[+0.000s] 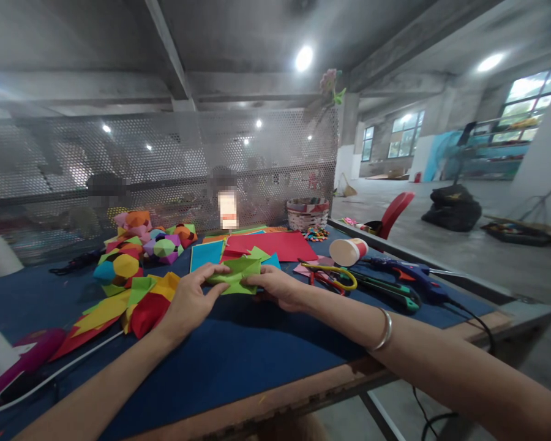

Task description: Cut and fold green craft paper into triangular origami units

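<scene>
A folded green paper (239,275) is held up over the blue tabletop, between both hands. My left hand (193,300) pinches its left edge between thumb and fingers. On the right edge, my right hand (278,286) grips the same paper, its other fingers partly hidden behind it; a silver bangle circles that wrist. Just behind the hands lie a large red sheet (284,246) and blue sheets (206,255). Colourful folded paper balls (127,266) are piled to the left, with red, yellow and green folded pieces (149,306) beside my left hand.
Scissors (333,277), a green cutter (386,289), a paper cup (348,251) and a blue glue gun (401,274) lie at the right. A wicker basket (307,214) stands by the mesh panel (257,153). A magenta tool (32,361) and white cable are at left.
</scene>
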The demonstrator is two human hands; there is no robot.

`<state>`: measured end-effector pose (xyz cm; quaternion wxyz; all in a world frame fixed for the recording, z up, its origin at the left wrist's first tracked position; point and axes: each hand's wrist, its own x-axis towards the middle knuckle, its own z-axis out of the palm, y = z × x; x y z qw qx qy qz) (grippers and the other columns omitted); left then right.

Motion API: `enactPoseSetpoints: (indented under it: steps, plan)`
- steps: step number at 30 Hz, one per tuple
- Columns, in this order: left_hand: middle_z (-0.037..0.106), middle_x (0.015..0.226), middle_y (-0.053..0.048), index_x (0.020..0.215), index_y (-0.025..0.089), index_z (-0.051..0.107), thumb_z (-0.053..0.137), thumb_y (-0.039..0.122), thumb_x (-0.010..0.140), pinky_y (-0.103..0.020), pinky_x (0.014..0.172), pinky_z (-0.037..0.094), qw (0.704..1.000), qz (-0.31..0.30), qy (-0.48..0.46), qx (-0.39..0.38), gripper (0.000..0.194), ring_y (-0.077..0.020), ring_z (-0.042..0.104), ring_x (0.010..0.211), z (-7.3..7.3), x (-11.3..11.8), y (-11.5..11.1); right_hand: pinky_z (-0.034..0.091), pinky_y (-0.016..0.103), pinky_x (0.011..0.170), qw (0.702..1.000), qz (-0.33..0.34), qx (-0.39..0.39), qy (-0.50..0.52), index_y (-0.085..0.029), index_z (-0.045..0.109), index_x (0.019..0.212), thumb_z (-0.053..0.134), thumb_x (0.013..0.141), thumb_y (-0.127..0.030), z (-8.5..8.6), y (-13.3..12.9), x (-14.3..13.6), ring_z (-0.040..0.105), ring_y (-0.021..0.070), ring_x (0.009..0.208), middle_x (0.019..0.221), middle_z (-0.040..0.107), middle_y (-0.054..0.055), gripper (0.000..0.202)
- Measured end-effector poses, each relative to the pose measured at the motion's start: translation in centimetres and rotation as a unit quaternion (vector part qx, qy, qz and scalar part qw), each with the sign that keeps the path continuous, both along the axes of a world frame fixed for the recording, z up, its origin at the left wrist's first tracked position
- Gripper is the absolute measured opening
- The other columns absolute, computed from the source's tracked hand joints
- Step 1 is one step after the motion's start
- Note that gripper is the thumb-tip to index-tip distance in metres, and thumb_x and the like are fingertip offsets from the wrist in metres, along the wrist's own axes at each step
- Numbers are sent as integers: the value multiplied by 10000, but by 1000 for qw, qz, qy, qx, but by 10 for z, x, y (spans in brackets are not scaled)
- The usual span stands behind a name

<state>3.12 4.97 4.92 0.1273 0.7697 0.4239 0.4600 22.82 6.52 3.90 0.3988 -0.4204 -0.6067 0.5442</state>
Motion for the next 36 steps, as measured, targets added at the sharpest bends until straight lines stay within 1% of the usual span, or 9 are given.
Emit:
enactPoseSetpoints:
  steps: [3,5,8,10,13,18,23,28,36]
  plan:
    - [799,1018,-68,932,234,740,656,339,785,-413,902,595,1000,-1,3,4,199,-269,750,929,0,0,0,609,375,813,999,18,-32,-7,-155,651,1202,646,1013,-345,2,-1,0,687,193,952,1164,679,77,269]
    - [800,1023,-67,939,234,740,656,335,790,-404,896,597,1000,2,6,12,199,-267,752,933,0,0,0,584,294,705,999,14,-31,0,-145,665,1107,654,1003,-298,4,-1,0,667,148,823,1034,689,45,185]
    - [801,1025,-67,962,233,737,650,331,807,-384,868,597,999,10,14,32,203,-259,754,917,1,0,-1,442,186,534,1000,11,-16,13,-151,665,913,638,953,-154,5,-2,0,563,90,625,784,644,-17,49]
    - [799,1000,-63,950,234,735,642,331,827,-369,833,593,998,17,24,52,182,-247,748,870,2,0,-3,367,182,487,1000,9,0,15,-162,641,803,614,913,-102,4,-2,0,490,78,547,671,596,-38,129]
    - [785,921,-50,871,245,731,632,326,842,-354,799,576,995,23,43,88,132,-238,727,825,4,0,-5,329,203,475,1000,-1,30,7,-176,588,714,616,884,-118,2,-2,-2,425,78,494,594,543,-53,182]
    - [741,803,-32,761,248,707,609,317,868,-317,753,546,988,18,73,135,161,-213,695,766,5,0,-5,380,218,563,995,-16,95,-3,-201,554,772,616,843,-103,0,-2,-4,476,100,569,649,549,-69,136]
    - [717,806,-25,770,241,677,586,285,883,-311,725,517,980,22,98,170,152,-210,685,775,3,-2,-4,397,241,685,983,-25,175,-40,-198,587,771,588,799,-41,0,-4,-1,527,128,704,732,598,-46,160]
    - [706,825,-26,801,238,676,574,253,903,-304,719,505,972,21,116,202,145,-209,677,791,3,-4,-5,340,247,640,972,-32,219,-83,-208,594,733,613,815,-80,-4,-1,2,470,133,658,673,561,-50,153]
    - [699,824,-28,861,216,707,556,185,929,-289,715,506,952,29,143,271,168,-200,663,793,1,-4,-4,335,251,613,966,-36,231,-109,-210,575,683,595,872,-149,-8,4,3,485,138,644,653,566,-32,200]
